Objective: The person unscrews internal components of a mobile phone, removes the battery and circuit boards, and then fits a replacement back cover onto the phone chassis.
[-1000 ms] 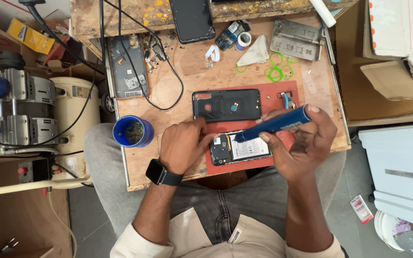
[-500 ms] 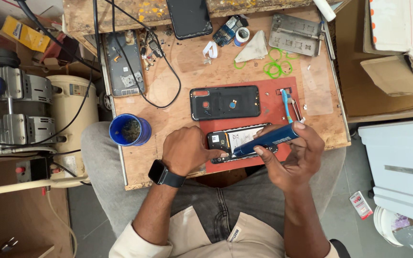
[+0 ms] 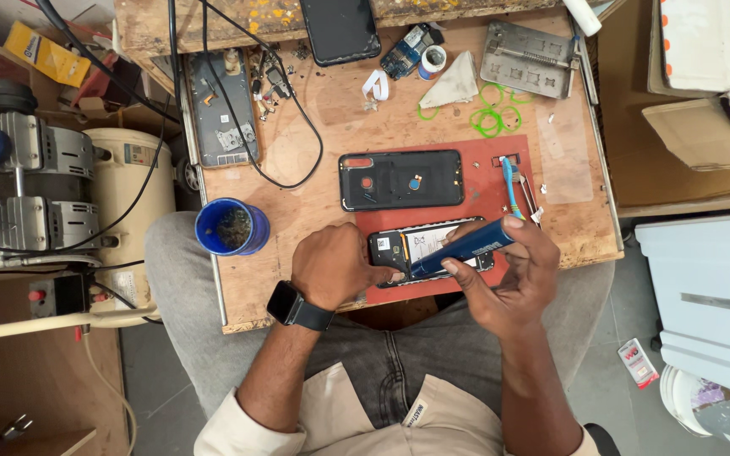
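An opened phone body (image 3: 399, 247) lies on a red mat (image 3: 500, 198) at the front of a wooden workbench (image 3: 331, 127). My left hand (image 3: 335, 266), with a black watch on its wrist, presses down on the phone's left end. A blue electric screwdriver (image 3: 462, 247) is gripped in my right hand (image 3: 513, 274), its tip down on the phone near my left fingers. The phone's black back cover (image 3: 400, 179) rests just beyond, partly on the mat.
A blue cup (image 3: 231, 228) stands at the bench's left front. Blue tweezers (image 3: 513, 186), green rings (image 3: 490, 114), a metal jig (image 3: 525, 59), another phone (image 3: 340, 29) and cables lie farther back. A compressor (image 3: 69, 194) sits left; cardboard boxes (image 3: 703, 127) right.
The screwdriver has tilted lower and its tip has moved left across the phone toward my left hand. The view has shifted slightly; my left hand stays on the phone.
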